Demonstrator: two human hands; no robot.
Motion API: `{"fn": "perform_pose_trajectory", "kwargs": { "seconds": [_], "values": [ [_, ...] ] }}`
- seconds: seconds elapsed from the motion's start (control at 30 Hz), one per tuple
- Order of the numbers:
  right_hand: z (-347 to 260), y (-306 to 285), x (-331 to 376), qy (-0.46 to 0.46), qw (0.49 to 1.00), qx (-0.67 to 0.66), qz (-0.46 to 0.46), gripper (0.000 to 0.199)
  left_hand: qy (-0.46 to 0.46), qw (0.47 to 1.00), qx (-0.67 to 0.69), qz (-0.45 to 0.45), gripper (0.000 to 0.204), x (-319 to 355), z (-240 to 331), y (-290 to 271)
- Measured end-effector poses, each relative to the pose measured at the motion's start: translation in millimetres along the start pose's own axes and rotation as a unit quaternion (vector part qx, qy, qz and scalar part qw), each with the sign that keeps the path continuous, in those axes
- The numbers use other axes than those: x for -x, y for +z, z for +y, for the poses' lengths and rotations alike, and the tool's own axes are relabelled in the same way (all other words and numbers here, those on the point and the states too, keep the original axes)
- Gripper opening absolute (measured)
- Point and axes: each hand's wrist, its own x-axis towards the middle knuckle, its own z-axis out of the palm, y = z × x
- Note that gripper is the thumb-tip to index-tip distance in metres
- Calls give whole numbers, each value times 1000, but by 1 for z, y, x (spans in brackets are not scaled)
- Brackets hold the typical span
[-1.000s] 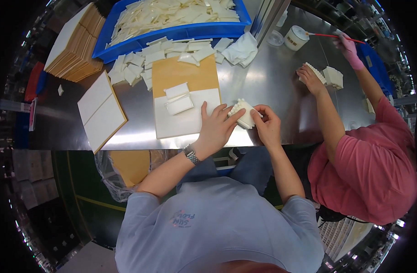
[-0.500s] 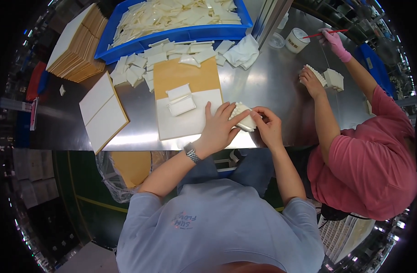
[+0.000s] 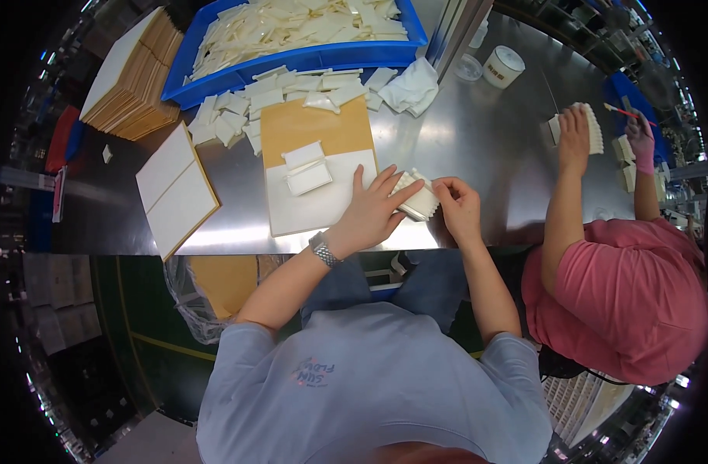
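An off-white stack of thin pieces with a ridged edge (image 3: 417, 203) is at the table's front edge. My left hand (image 3: 369, 213) holds it between index finger and thumb, with the other fingers spread toward the cardboard. At the stack's right edge, my right hand (image 3: 460, 209) has its fingertips bent together; what they pinch, if anything, is too small to make out. Left of my hands, a brown board with a white lower half (image 3: 307, 213) lies flat. Two small white rectangular pieces (image 3: 307, 168) rest on it, side by side.
Loose off-white pieces (image 3: 230, 116) spill before a blue tray (image 3: 307, 58) full of them. A stack of boards (image 3: 129, 85) and a two-panel board (image 3: 176, 189) are at left. A white cloth (image 3: 412, 87) and a white tub (image 3: 504, 66) lie beyond. A co-worker (image 3: 617, 294) works at right.
My right fingers have shifted from the stack's top to its right edge, and the stack has turned slightly. The co-worker's hands have moved right, with the red stick and a ridged white block.
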Motion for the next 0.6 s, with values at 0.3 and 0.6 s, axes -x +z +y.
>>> {"fn": "perform_pose_trajectory", "kwargs": {
  "seconds": [0.3, 0.6],
  "values": [
    [-17, -13, 7, -67, 989, 79, -107, 40, 12, 998, -60, 32, 74, 5, 2, 14],
    [-19, -4, 20, -189, 940, 273, -78, 72, 1, 995, 26, 92, 66, 27, -1, -72]
  ]
}}
